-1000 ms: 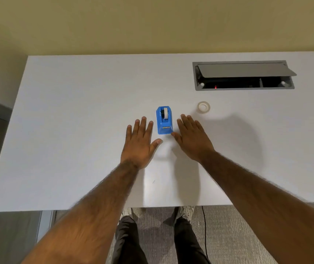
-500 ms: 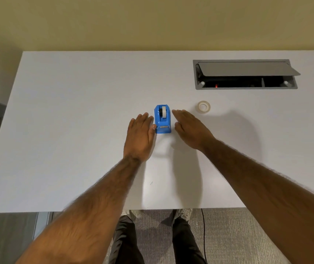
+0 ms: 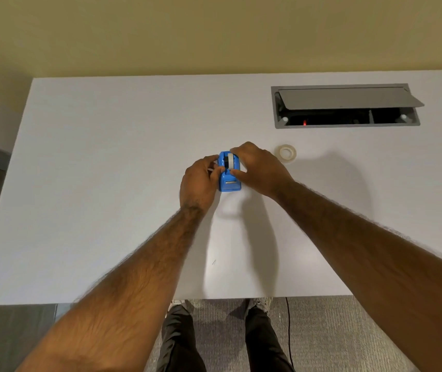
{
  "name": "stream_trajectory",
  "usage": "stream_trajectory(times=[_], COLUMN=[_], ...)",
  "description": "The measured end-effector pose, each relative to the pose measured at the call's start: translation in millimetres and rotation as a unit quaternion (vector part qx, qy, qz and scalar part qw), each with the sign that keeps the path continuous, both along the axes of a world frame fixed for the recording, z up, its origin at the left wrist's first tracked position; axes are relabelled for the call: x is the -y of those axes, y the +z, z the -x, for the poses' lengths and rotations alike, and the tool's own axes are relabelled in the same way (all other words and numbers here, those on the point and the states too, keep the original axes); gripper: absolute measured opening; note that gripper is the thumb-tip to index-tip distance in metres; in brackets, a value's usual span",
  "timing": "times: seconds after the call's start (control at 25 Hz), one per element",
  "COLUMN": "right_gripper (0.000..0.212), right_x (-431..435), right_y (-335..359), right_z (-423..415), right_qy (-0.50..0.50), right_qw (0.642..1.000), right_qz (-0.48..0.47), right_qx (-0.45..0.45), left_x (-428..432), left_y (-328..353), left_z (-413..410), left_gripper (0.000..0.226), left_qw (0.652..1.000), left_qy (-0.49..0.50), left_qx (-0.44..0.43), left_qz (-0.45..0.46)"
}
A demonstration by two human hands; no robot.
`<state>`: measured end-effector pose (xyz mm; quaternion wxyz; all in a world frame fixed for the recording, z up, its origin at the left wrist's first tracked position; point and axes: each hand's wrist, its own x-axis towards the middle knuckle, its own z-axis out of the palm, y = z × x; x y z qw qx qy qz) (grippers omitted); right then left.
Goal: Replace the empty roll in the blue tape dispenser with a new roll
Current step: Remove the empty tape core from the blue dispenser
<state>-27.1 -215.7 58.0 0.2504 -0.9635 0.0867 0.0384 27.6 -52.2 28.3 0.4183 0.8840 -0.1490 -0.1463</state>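
Observation:
The blue tape dispenser [image 3: 230, 181] stands on the white desk [image 3: 107, 183], its cutter end toward me. A white roll core [image 3: 230, 160] on a black hub sits in its top slot. My left hand [image 3: 199, 181] grips the dispenser's left side with thumb and fingers. On the other side, my right hand [image 3: 258, 167] wraps the right wall and far end, its thumb on the near edge of the slot. The new clear tape roll [image 3: 287, 153] lies flat on the desk, just right of my right hand and apart from it.
An open grey cable hatch [image 3: 348, 106] is set into the desk at the back right, with a small red light inside. The desk's near edge runs above my legs and shoes. A yellow wall stands behind the desk.
Both hands left their flat rest on the desk, moved forward and inward, and closed on the two sides of the dispenser. The dispenser and the new roll stayed in place.

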Motion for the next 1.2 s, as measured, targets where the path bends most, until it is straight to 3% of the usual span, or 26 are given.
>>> stream_trajectory(times=[0.56, 0.8, 0.96, 1.12, 1.2], right_gripper=[0.033, 0.042, 0.039, 0.038, 0.033], right_x=[-2, -1, -5, -9, -12], right_y=[4, 8, 12, 17, 19], right_z=[-18, -15, -11, -13, -14], right_qy=[0.033, -0.004, -0.046, -0.066, -0.061], right_qw=[0.998, 0.998, 0.993, 0.986, 0.981], right_qz=[0.041, 0.012, -0.059, -0.099, -0.09], right_qx=[0.041, 0.059, 0.088, 0.119, 0.162], left_x=[1, 13, 25, 33, 37], left_y=[8, 23, 36, 48, 52], left_z=[-5, 0, 3, 7, 7], left_gripper=[0.035, 0.044, 0.045, 0.025, 0.026], left_qw=[0.999, 0.996, 0.989, 0.986, 0.982], left_qy=[-0.014, 0.06, 0.064, 0.079, 0.098], left_qx=[-0.021, -0.046, -0.092, -0.084, -0.087], left_qz=[-0.021, 0.048, 0.095, 0.124, 0.138])
